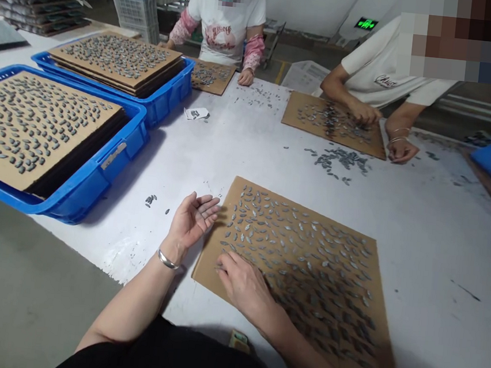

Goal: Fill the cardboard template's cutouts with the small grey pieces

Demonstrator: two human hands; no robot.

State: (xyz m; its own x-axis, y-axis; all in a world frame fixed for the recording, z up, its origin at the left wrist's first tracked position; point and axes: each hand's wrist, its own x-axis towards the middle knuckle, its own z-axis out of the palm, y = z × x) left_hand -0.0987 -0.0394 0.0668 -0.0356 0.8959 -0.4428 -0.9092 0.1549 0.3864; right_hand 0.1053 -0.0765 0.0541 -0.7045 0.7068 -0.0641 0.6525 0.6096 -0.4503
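A brown cardboard sheet lies on the white table in front of me, covered with rows of small grey leaf-shaped pieces. Over its near left corner, my right hand is bent down with thumb and fingers pinched together at the board. A bit of grey shows at those fingertips, seemingly one such piece. My left hand is turned palm up beside the sheet's left edge, fingers loosely extended, and I see nothing clearly in it. A silver bangle circles the left wrist.
Two blue crates at left hold stacked boards bearing grey pieces. A few loose pieces lie left of my hand, and a heap lies beyond my sheet. Across the table, two people work at cardboard sheets.
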